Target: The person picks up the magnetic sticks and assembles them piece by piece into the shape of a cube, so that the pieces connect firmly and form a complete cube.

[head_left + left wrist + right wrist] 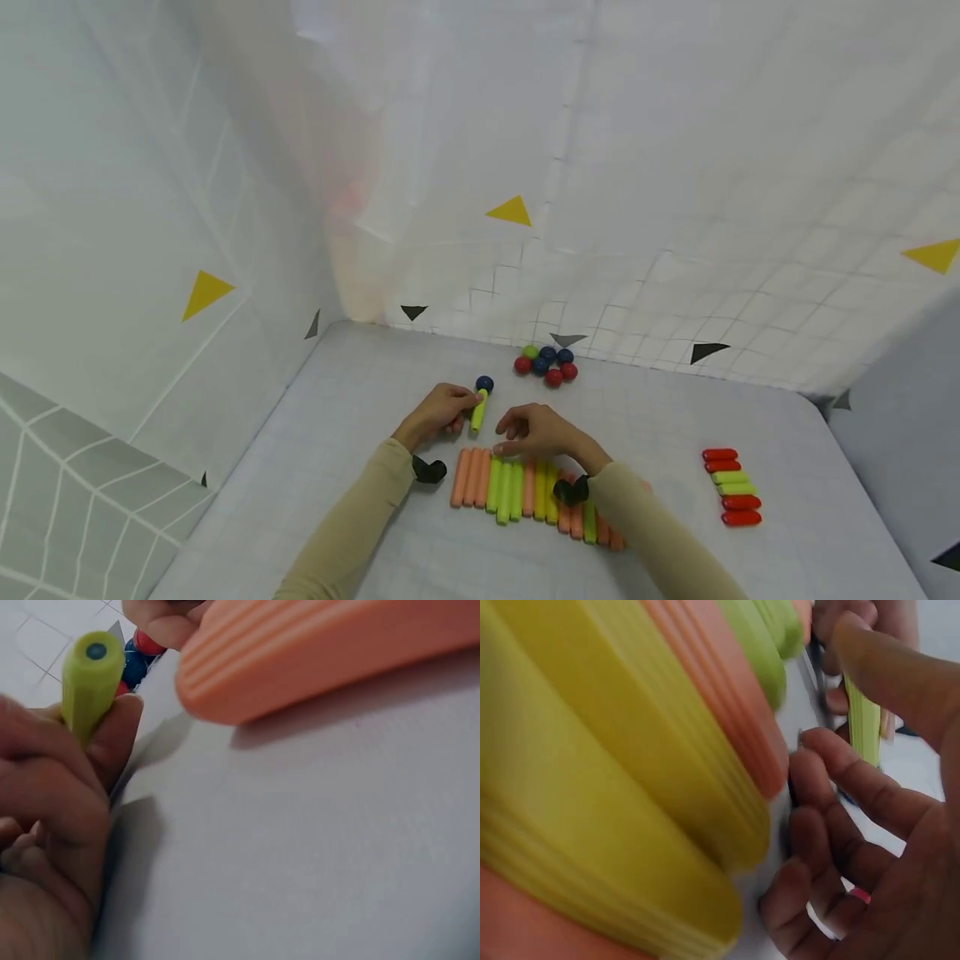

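Pinching at the far end

The left hand [441, 410] is pinching the yellow-green stick [477, 418] between thumb and fingers, close to its far end, right by the blue ball [484, 383]; whether the two are joined, I can't tell. The right hand [543, 431] is hovering by the far ends of the row of sticks [516, 493], fingers loosely bent, gripping nothing. Doing this well means holding firmly, lining stick up with ball, and clearing the row.
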Demonstrator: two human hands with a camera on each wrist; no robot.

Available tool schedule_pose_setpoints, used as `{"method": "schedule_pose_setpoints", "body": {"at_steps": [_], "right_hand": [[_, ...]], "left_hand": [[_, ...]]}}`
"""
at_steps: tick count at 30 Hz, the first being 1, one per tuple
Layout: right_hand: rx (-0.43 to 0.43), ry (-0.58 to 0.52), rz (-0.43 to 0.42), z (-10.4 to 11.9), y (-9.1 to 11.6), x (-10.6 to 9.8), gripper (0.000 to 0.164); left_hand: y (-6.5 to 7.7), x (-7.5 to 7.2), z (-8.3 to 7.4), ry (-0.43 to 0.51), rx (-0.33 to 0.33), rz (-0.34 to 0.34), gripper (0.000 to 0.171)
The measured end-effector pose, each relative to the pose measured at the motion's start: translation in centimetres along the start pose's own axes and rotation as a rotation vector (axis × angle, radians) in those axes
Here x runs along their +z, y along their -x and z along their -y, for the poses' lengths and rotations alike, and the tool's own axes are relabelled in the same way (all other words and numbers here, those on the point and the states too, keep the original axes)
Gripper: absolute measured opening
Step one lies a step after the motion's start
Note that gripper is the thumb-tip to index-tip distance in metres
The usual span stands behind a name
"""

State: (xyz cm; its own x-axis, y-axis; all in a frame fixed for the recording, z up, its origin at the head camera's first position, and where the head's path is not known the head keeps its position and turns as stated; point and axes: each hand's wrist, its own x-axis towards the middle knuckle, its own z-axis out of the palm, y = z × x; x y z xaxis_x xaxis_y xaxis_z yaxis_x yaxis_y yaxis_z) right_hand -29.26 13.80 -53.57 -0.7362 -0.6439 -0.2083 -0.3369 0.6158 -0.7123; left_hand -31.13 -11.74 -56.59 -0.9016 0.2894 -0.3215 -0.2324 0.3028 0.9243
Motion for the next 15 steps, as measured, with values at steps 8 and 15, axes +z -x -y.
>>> {"method": "schedule_pose_setpoints", "body": {"at_steps": [8,15], "right_hand": [[-0.059,0.104,0.020,1.0,0.2,1.3,0.034],[-0.043,0.074,0.050,1.3,0.7,1.1,0.024]], "left_hand": [[0.6,-0.2,-0.1,-0.006,-0.014,-0.001,0.033],[0.8,0.0,0.0,-0.006,-0.008,0.007,0.032]]}}
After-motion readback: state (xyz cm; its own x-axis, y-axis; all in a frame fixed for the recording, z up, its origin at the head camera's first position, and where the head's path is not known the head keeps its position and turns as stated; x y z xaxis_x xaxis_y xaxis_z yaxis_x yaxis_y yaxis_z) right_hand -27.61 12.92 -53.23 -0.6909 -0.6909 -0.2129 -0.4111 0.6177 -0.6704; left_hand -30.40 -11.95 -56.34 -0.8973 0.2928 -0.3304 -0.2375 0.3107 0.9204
